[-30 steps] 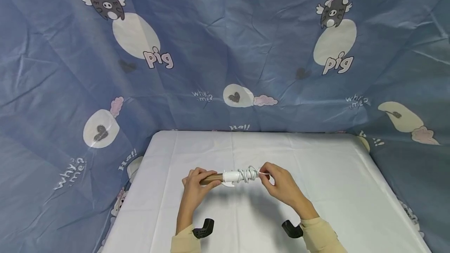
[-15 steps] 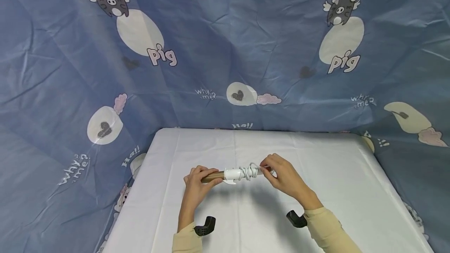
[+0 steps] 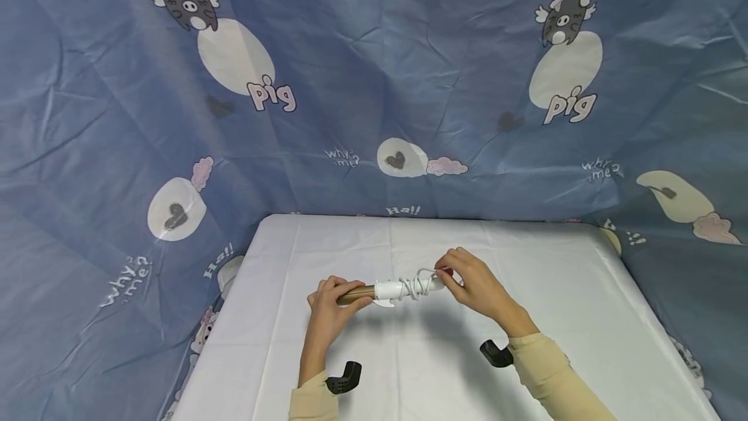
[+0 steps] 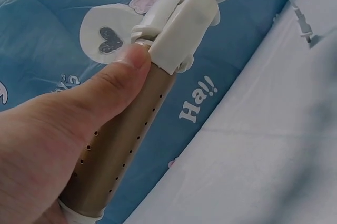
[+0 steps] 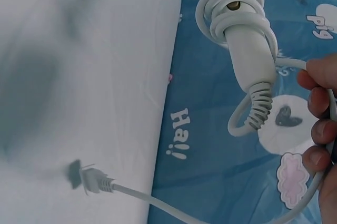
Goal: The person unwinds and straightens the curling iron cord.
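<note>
A curling iron [image 3: 388,290] with a white handle and a gold-brown barrel [image 4: 129,129] dotted with small holes is held above the table. My left hand [image 3: 328,310] grips the barrel, the thumb [image 4: 124,74] lying by the base of the white clamp lever [image 4: 184,31]. Loops of white power cord [image 5: 239,21] wind around the handle. Beyond the handle's end, my right hand [image 3: 476,284] pinches the cord between thumb and fingers. The cord's free end hangs down past that hand, with a two-prong plug [image 5: 93,180] at its tip.
The table [image 3: 327,239] has a white cover. A blue cloth [image 3: 327,109] printed with pigs and hearts stands behind it and along both sides. Black wrist-camera mounts [image 3: 345,379] sit on both wrists.
My right hand has moved up and slightly right, drawing a loop of cord out from the handle's end. The left hand keeps its grip with little movement.
</note>
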